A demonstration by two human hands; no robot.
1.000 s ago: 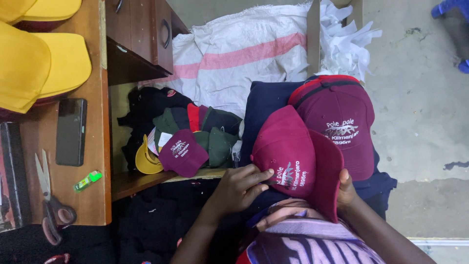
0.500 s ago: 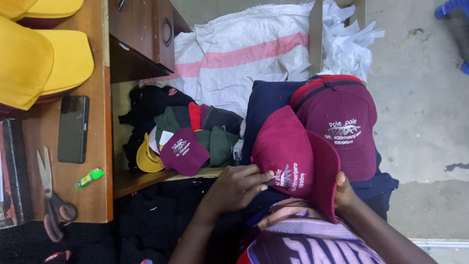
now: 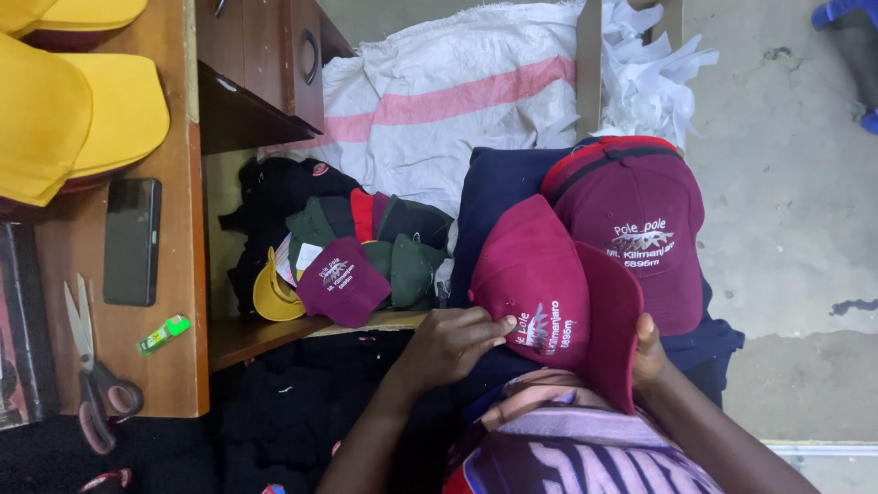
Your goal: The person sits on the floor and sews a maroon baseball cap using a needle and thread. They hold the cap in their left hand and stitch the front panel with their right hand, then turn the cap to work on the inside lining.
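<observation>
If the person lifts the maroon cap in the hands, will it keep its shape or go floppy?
The maroon cap probably keeps its front shape: its crown looks rounded under the left hand. The brim, near the right hand, looks flat and likely stiff. Being cloth, it is probably light and unlikely to break.

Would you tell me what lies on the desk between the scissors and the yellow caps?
In the head view, a dark phone lies on the wooden desk between the scissors and the yellow caps.
</observation>
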